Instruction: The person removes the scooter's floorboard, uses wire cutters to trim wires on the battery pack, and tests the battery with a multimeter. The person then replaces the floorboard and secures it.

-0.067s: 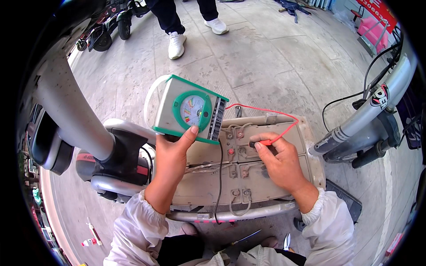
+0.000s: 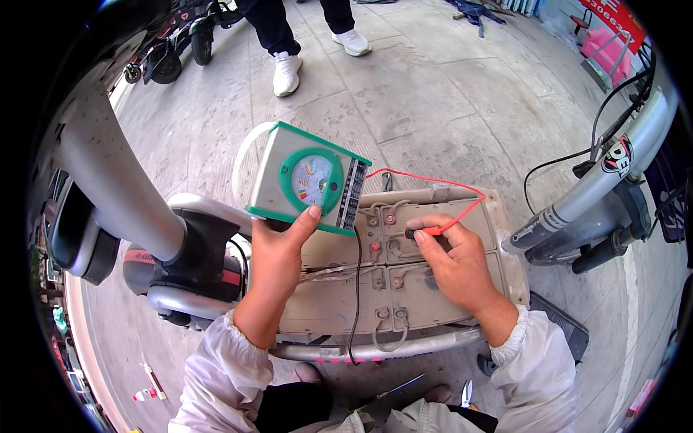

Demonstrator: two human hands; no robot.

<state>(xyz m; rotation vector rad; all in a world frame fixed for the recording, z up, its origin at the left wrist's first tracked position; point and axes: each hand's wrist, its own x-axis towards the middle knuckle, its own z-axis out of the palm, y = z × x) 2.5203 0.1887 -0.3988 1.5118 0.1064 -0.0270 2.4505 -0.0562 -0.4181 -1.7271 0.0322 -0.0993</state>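
Observation:
A battery tester (image 2: 268,189), grey with green edges and a round dial (image 2: 315,180), is gripped in my left hand (image 2: 281,249), thumb on its front. From its right side a red lead (image 2: 451,182) loops over to my right hand (image 2: 462,270). There my thumb and fingers pinch a test probe (image 2: 431,232) with a red sleeve and a dark end, above the batteries. A black lead (image 2: 359,289) hangs from the tester across the tray. Below both hands lie several grey-brown batteries (image 2: 440,299) with wired terminals; one terminal has a red cap (image 2: 375,247).
The batteries sit in the open deck (image 2: 505,267) of an electric scooter, its silver tubes rising left (image 2: 123,180) and right (image 2: 577,195). A screwdriver (image 2: 401,386) and a shiny blade-like tool (image 2: 467,393) lie near my feet. Someone in white shoes (image 2: 286,74) stands ahead.

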